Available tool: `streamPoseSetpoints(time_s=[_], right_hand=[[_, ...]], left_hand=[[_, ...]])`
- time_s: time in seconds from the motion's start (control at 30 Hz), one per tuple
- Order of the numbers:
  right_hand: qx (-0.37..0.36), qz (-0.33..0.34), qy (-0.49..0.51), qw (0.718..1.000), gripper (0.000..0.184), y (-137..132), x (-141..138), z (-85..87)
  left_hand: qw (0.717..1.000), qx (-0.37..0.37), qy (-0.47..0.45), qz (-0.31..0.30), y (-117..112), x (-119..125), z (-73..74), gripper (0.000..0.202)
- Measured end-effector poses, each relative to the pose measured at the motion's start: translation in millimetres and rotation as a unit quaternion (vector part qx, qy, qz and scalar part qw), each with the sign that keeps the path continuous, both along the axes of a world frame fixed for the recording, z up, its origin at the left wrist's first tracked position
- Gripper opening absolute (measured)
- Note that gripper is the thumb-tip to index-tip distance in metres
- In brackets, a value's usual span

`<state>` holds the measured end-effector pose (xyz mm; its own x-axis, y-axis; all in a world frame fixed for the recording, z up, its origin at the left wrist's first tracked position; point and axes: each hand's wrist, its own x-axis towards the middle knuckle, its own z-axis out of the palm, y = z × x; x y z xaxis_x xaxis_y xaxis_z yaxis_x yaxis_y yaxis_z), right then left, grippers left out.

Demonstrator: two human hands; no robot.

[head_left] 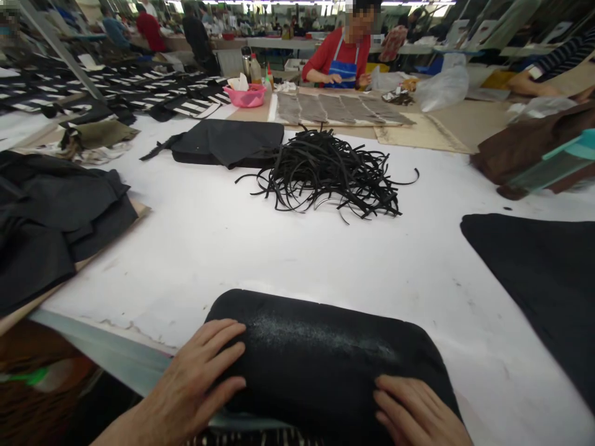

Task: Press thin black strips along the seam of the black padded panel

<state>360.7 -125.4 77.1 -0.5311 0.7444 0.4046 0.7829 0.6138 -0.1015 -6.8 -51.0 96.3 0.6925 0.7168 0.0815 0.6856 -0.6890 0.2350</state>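
A black rounded-corner panel of leather-like material (316,371) lies at the front edge of the white table, with a whitish, dusty band across its upper part. My left hand (199,371) rests on its left end, fingers stretched and apart, thumb toward the middle. On its lower right part lies my right hand (413,409), fingers extended flat on the surface; its thumb is hidden. The panel's near edge reaches the table edge and is partly out of sight between my hands.
Past the panel sits a heap of thin black strips (334,167) beside a stack of black panels (227,139). Black pieces (56,217) lie left, a large black sheet (543,279) right. A pink basket (246,95) stands farther back. Across the table a person in a blue apron (343,62) works.
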Motion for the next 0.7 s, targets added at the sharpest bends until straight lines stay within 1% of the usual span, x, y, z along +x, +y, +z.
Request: streamPoseSetpoints(time_s=[0.07, 0.17, 0.23, 0.3, 0.37, 0.47, 0.53, 0.63, 0.7], right_hand=[[-0.032, -0.046, 0.039, 0.998, 0.018, 16, -11, 5.5], [-0.079, -0.108, 0.051, 0.99, 0.021, 45, -31, 10.1], [-0.116, -0.129, 0.037, 0.984, 0.022, 65, -45, 10.6], [-0.165, -0.144, 0.017, 0.976, 0.023, 82, -58, 10.2], [-0.21, -0.155, 0.001, 0.965, 0.023, 94, -68, 10.2], [-0.252, -0.169, -0.017, 0.953, 0.018, 102, -75, 10.2], [-0.27, -0.173, -0.012, 0.947, 0.013, 103, -73, 8.9], [-0.288, -0.161, 0.017, 0.944, 0.004, 105, -67, 5.0], [-0.286, -0.152, 0.036, 0.945, 0.009, 107, -65, 2.9]], left_hand=[[0.999, -0.012, -0.04, 0.012, 16, 13, 1.1, 0.019], [0.996, -0.034, -0.077, 0.03, 44, 35, -1.1, 0.02], [0.995, -0.06, -0.072, 0.037, 59, 51, -3.5, 0.023], [0.994, -0.092, -0.048, 0.034, 69, 65, -5.7, 0.024], [0.993, -0.114, -0.021, 0.026, 74, 75, -7.6, 0.02], [0.993, -0.119, 0.004, 0.015, 76, 83, -10.0, 0.013], [0.993, -0.119, -0.001, 0.022, 77, 83, -11.6, 0.01], [0.991, -0.127, -0.033, 0.029, 81, 81, -13.6, 0.008], [0.99, -0.129, -0.047, 0.023, 83, 80, -14.7, 0.011]])
